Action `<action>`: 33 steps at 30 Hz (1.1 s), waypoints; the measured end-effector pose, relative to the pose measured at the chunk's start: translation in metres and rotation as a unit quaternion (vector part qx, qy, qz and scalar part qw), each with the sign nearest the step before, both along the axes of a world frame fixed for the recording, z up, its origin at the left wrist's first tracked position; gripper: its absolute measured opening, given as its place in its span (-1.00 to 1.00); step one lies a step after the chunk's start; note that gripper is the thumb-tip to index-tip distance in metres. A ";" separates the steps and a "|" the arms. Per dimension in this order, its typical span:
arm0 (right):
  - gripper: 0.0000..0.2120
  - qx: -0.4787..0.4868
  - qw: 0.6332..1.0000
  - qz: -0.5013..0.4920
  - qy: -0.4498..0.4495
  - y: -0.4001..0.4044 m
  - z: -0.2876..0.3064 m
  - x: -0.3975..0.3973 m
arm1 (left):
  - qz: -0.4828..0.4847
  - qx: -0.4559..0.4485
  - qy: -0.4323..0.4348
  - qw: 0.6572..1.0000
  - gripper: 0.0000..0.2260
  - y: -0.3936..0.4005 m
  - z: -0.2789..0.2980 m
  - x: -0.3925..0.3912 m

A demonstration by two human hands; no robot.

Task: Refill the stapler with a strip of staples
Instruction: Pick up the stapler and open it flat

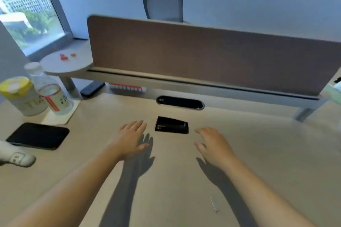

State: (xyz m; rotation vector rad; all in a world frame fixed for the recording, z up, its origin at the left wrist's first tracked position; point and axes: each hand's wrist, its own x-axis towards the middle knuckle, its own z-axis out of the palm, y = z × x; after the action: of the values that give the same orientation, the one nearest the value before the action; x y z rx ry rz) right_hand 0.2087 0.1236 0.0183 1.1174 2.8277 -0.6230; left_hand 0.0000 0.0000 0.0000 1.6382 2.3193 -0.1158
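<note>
A small black stapler point(171, 125) lies closed on the light wooden desk point(258, 143), a little beyond my hands and between them. My left hand point(130, 138) hovers just to its left, palm down, fingers apart, holding nothing. My right hand point(212, 143) hovers just to its right, fingers loosely spread and empty. Neither hand touches the stapler. A short silver strip of staples point(214, 204) lies on the desk near the front, under my right forearm's side.
At the left stand a yellow-lidded canister point(20, 96) and a clear water bottle point(49, 90) on a coaster. A black phone point(38, 135) lies flat beside them. A brown divider panel point(203, 57) and a cable slot point(180, 102) bound the desk's far side.
</note>
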 end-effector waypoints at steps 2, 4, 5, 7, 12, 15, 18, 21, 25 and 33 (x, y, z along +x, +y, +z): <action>-0.62 0.004 1.000 -0.009 0.020 0.008 -0.013 -0.018 | 0.006 -0.014 -0.006 1.000 -0.40 0.009 -0.014 -0.011; -0.59 0.006 0.999 -0.015 0.032 0.011 -0.022 -0.038 | 0.006 -0.022 -0.016 1.000 -0.39 0.019 -0.026 -0.020; -0.59 0.005 0.999 -0.019 0.039 0.014 -0.027 -0.048 | 0.007 -0.017 -0.027 0.999 -0.39 0.026 -0.031 -0.025; -0.61 0.002 0.998 -0.030 0.058 0.017 -0.037 -0.065 | 0.007 -0.006 -0.045 0.999 -0.39 0.039 -0.040 -0.034; -0.56 -0.009 0.997 -0.045 0.067 0.024 -0.054 -0.100 | -0.002 0.027 -0.093 0.995 -0.34 0.065 -0.059 -0.048; -0.53 -0.022 0.995 -0.063 0.081 0.029 -0.064 -0.112 | 0.004 0.087 -0.141 0.986 -0.36 0.073 -0.073 -0.050; -0.52 -0.031 0.993 -0.071 0.089 0.031 -0.072 -0.120 | 0.016 0.162 -0.171 0.972 -0.44 0.076 -0.084 -0.049; -0.56 -0.023 0.992 -0.078 0.094 0.032 -0.076 -0.125 | 0.043 0.212 -0.193 0.957 -0.56 0.080 -0.092 -0.047; -0.68 -0.010 0.993 -0.062 0.100 0.034 -0.074 -0.128 | 0.074 0.243 -0.196 0.947 -0.64 0.085 -0.100 -0.047; -0.74 -0.027 0.985 -0.057 0.164 0.035 -0.070 -0.124 | 0.059 0.245 -0.175 0.952 -0.65 0.083 -0.102 -0.047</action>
State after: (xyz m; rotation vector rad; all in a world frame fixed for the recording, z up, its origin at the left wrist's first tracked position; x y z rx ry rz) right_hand 0.0846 0.1586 -0.0522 1.2807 3.0038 -0.9701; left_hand -0.0472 0.0834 -0.1023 1.5503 2.2603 0.7710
